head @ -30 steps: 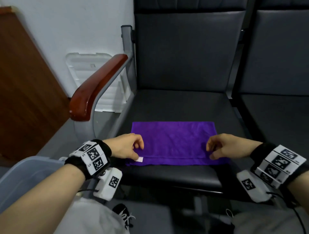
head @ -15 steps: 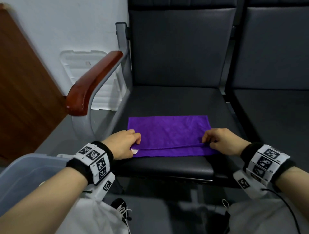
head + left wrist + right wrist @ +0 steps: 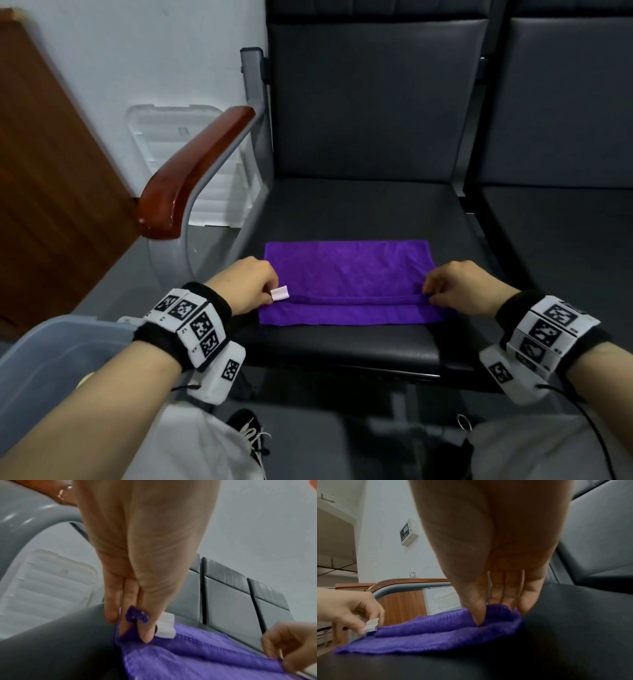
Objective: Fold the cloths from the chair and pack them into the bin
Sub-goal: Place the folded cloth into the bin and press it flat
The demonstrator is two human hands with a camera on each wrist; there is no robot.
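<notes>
Head view: since the earlier frame the near edge of the purple cloth [image 3: 346, 270] is lifted into a ridge; before, it lay flat. Cloth sits mid-frame on the chair [image 3: 342, 339] seat. Left hand [image 3: 245, 286] and right hand [image 3: 459, 286] pinch the ridge ends, knuckles up. Bin [image 3: 44, 356] cut off at lower left.

Left wrist view: blurry; thumb and fingers [image 3: 145, 631] nip the cloth corner beside a white tag [image 3: 166, 627].

Right wrist view: thumb and fingers [image 3: 477, 614] clamp the fold; left hand at left edge, partly cut off.
</notes>
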